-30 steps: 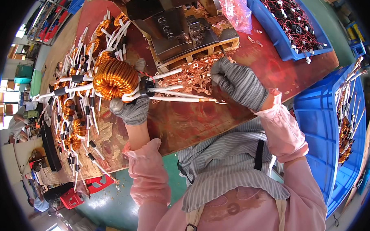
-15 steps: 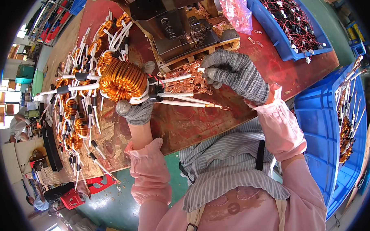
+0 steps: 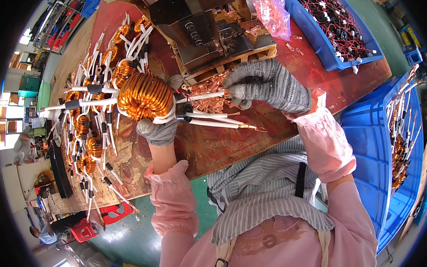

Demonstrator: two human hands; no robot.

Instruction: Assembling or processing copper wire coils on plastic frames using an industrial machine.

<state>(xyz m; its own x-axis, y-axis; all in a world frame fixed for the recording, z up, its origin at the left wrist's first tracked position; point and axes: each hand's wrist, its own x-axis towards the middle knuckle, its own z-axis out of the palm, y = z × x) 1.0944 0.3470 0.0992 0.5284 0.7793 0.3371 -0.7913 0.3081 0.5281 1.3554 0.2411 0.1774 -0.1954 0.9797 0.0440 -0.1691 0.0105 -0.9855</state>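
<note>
My left hand (image 3: 159,131), in a grey knit glove, is closed round a copper-wound toroidal coil (image 3: 145,96); part of its grip is hidden behind the coil. White leads stick out from both sides of the coil, with a black ring (image 3: 183,111) around those on the right. In a grey glove too, my right hand (image 3: 268,84) pinches a small copper terminal, mostly hidden by the fingers, at the tip of the upper white lead (image 3: 205,97). Beneath that lead lies a heap of copper terminals (image 3: 212,104). Two lower leads end in bare copper.
A dark metal press (image 3: 196,35) stands behind the heap. More coils (image 3: 92,146) with white leads crowd the table's left side. A bag of terminals (image 3: 271,14) and a blue tray of red-wired parts (image 3: 330,49) lie at the back right. A blue crate (image 3: 364,137) stands right.
My right hand has moved slightly left and down, so its fingertips now meet the upper lead's tip. The coil in my left hand has shifted slightly right.
</note>
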